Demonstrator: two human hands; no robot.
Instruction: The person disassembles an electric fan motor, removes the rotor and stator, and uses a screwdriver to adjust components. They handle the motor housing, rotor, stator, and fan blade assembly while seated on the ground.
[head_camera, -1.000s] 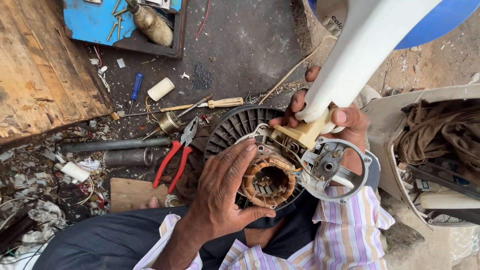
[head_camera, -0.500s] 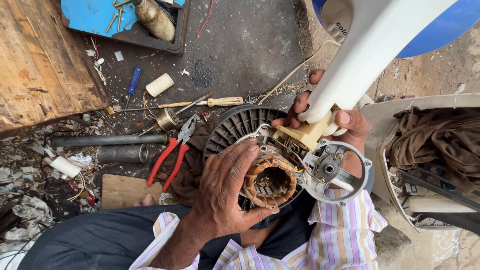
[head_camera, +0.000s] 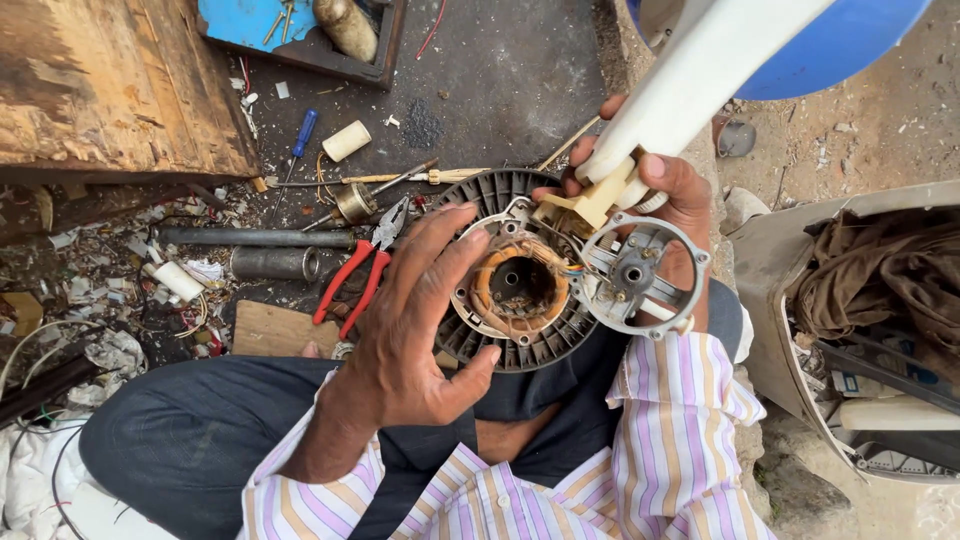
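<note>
- Round fan motor (head_camera: 517, 285) over the lap: copper-wound core in a pale metal housing, black ribbed plastic guard behind.
- Left hand (head_camera: 415, 325) hovering just left of motor, fingers (head_camera: 452, 250) spread wide, holding nothing.
- Right hand (head_camera: 672, 205) wrapped around cream plastic neck (head_camera: 690, 90), beside a grey metal ring bracket (head_camera: 640, 272).
- Red-handled pliers (head_camera: 360, 272) on gritty floor, near steel pipes (head_camera: 265, 250).
- Right palm hidden; neck cut off above.
</note>
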